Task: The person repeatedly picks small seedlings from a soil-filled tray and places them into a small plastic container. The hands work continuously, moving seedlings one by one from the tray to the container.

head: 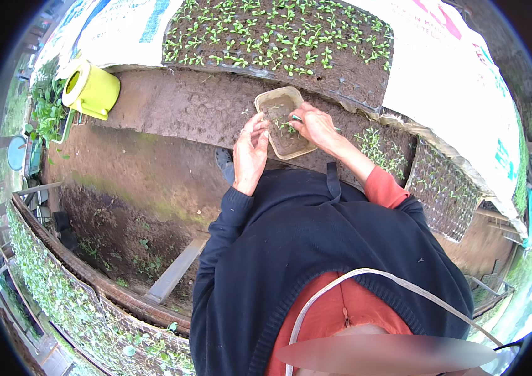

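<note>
A shallow pale plastic container [294, 151] with murky brown contents and small green seedlings [290, 127] is before me. At its left rim is my left hand [251, 152], fingertips bunched; whether they pinch a seedling is too small to tell. Over the container's right side, my right hand [314, 124] closes around a thin green stick-like tool [296, 118], whose other end shows beyond the hand. Beyond the container lies a seedling tray [275, 42] filled with dark soil and rows of young plants.
Loose seedlings [379, 150] lie on soil at the right, beside another plug tray [444, 188]. White printed sacks [449, 89] flank the big tray. A yellow-green watering can [99, 91] stands at the left, near leafy plants [46, 110]. A plank [176, 271] crosses the lower left.
</note>
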### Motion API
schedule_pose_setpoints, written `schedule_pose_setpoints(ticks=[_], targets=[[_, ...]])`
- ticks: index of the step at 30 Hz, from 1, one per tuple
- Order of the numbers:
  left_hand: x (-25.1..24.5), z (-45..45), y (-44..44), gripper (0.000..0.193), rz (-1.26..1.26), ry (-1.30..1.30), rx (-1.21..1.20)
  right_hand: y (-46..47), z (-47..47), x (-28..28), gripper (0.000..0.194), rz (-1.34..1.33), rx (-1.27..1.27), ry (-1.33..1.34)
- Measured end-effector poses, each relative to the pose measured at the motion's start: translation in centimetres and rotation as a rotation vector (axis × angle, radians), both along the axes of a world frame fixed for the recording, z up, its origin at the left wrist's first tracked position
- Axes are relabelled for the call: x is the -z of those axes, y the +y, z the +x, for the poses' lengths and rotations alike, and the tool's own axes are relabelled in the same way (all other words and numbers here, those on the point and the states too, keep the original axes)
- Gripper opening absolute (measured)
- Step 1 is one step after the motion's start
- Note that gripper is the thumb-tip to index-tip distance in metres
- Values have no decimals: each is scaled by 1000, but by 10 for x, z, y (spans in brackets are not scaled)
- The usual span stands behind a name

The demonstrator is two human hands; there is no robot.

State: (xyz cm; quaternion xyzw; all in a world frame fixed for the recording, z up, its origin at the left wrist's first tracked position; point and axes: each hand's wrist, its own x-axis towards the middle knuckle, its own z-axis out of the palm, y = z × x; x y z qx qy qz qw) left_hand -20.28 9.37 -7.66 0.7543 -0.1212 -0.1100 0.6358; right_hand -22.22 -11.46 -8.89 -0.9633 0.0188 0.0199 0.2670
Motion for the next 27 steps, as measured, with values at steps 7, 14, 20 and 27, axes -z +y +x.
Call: schedule_pose_setpoints(ticks=[7,14,20,27], targets=[[-6,-1,11,43,-70,22,13,3,3,-12,18,26,-31,48],[-6,4,7,43,-201,-19,65,-19,-5,-30,28,342,-37,185],[-2,8,-2,44,-190,-14,209,-25,-16,-18,25,454,-15,280],[4,10,-14,69,-83,-8,481,-28,-18,-39,16,805,-5,398]])
